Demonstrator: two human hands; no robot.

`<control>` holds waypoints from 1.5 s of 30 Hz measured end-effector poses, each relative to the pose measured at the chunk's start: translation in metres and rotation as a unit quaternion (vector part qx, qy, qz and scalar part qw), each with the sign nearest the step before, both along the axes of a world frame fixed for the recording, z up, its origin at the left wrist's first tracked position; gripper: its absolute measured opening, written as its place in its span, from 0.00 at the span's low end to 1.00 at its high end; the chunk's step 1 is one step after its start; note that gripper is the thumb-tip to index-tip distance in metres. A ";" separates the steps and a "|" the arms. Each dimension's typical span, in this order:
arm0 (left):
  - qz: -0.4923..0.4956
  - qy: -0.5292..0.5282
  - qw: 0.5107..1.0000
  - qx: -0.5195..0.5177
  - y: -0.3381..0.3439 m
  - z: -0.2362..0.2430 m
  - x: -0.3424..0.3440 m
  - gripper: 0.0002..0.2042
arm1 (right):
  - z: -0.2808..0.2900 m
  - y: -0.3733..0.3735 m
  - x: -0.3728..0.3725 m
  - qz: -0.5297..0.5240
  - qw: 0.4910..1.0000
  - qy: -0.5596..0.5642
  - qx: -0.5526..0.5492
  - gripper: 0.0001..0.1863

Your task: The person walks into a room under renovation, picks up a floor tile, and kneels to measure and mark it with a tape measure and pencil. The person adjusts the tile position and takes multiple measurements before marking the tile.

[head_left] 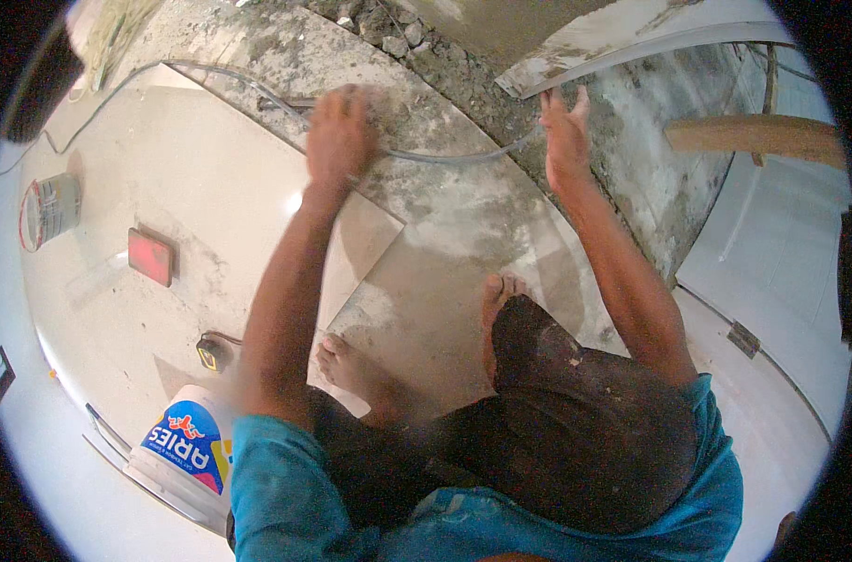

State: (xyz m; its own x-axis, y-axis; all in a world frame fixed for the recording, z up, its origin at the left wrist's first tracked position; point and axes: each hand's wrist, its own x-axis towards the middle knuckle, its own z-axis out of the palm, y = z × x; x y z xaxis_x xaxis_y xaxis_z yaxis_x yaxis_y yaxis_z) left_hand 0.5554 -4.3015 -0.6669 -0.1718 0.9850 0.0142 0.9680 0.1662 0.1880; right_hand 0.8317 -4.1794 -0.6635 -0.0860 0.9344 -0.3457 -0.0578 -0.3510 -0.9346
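My left hand [341, 136] is at the far edge of the large pale tile [238, 169], fingers curled down over something hidden. A grey cable [444, 157] passes by it, and a narrow dark tool [281, 103] lies partly behind it. On the right, my right hand [564, 140] reaches up with fingers spread, their tips at the lower edge of a long whitish strip [632, 45]. The cable runs toward this hand. Under both hands is rough, dirty concrete [454, 197] with rubble [398, 37] along a channel above.
A bucket [51, 211], red block [149, 255], small yellow-black tool [207, 353] and large labelled bucket [154, 468] stand or lie left. A wooden plank [754, 136] juts from the right, above a white panel [772, 281] with a hinge. My bare feet [346, 370] are below my hands.
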 end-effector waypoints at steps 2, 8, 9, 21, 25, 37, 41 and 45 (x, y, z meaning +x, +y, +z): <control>0.010 0.025 0.999 -0.033 0.004 0.006 -0.027 0.20 | 0.001 0.000 0.008 -0.006 0.999 -0.044 0.015 0.39; -0.035 0.105 0.992 -0.055 0.013 0.005 -0.079 0.14 | -0.014 -0.011 0.011 0.009 0.987 -0.148 0.061 0.33; -0.017 0.130 0.990 -0.053 0.014 0.006 -0.088 0.13 | -0.015 -0.019 0.011 -0.009 0.997 -0.083 0.003 0.33; 0.200 -0.087 0.972 -0.088 0.148 0.005 -0.016 0.22 | 0.015 -0.082 0.013 0.257 0.911 -0.292 0.135 0.18; 0.243 -0.112 0.961 -0.067 0.169 -0.008 -0.001 0.19 | 0.020 -0.093 0.018 0.293 0.881 -0.326 0.181 0.16; 0.484 -0.089 0.860 0.136 0.127 -0.031 -0.219 0.28 | 0.023 -0.066 -0.006 0.349 0.828 -0.312 0.310 0.16; 0.273 -0.058 0.923 0.264 0.164 -0.058 -0.171 0.55 | 0.023 -0.074 -0.013 0.380 0.827 -0.296 0.290 0.14; 0.197 -0.156 0.961 0.115 0.197 -0.071 -0.137 0.32 | 0.024 -0.087 -0.003 0.388 0.837 -0.290 0.256 0.13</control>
